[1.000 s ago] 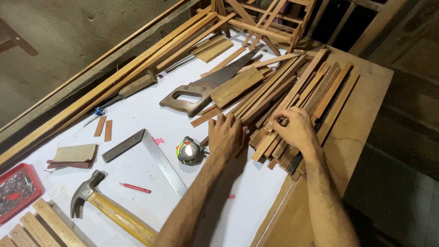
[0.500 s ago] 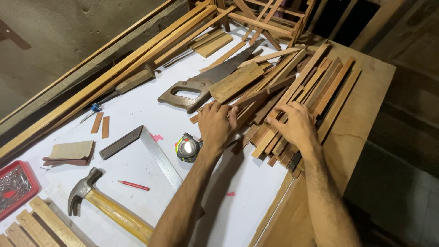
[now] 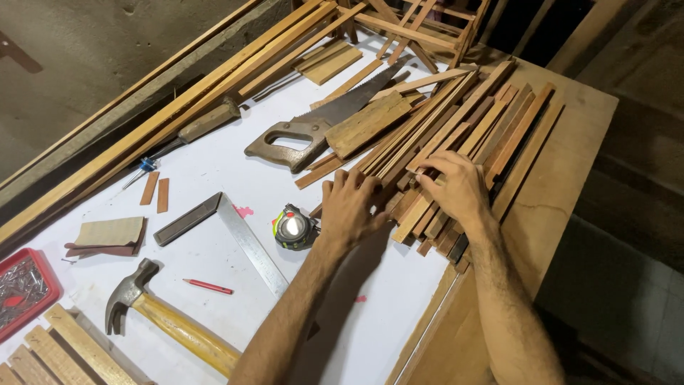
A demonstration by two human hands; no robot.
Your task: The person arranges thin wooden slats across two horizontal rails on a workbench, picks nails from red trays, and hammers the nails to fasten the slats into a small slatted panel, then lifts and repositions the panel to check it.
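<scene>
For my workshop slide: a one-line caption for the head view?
Both hands, left and right, press on a pile of wooden strips beside a handsaw.

Packages, labels, signs, screens: few

1. Red tray (image 3: pixel 39 274): shallow rectangular container, red rim, holding a heap of small grey metal nails; stands at the left edge of the white worktop, just above the slatted wood piece in the corner, partly cut off by the frame

2. Tape measure (image 3: pixel 293 228): round label on the face of its dark and yellow-green case, pale and glaring, print unreadable; lies on the white top near the steel blade of the square

No signs, no screens
</scene>
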